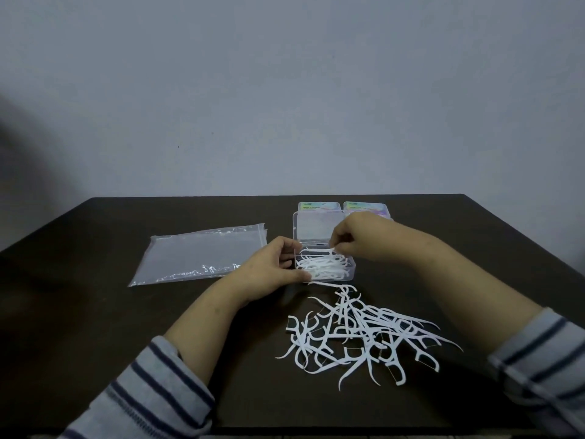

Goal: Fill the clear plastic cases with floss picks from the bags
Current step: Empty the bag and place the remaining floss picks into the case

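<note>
Dark wooden table [95,312] set against a plain grey wall carries the whole work area. Landmark: the open clear case [324,264], lid raised toward the wall, its tray already partly filled with white picks.

Left hand [272,270] rests against the left wall of the case, fingers curled round its near-left corner to steady it. Right hand [357,239] hovers over the far-right part of the tray, thumb and fingertips pinching a single floss pick [318,251] that lies across the top of the picks already inside.

Just in front of the case, toward the person, lies the loose pile of floss picks [364,334], its nearest pick almost touching the case's front wall. Left of the case lies the flat clear bag [196,255], apparently emptied. Behind the case sit two closed cases with coloured labels [345,208].

Good practice for this step, as a judgement: lay each pick flat and parallel to those already seated, heads aligned, so the lid can close; keep the steadying hand in contact so the light case does not slide.
</note>
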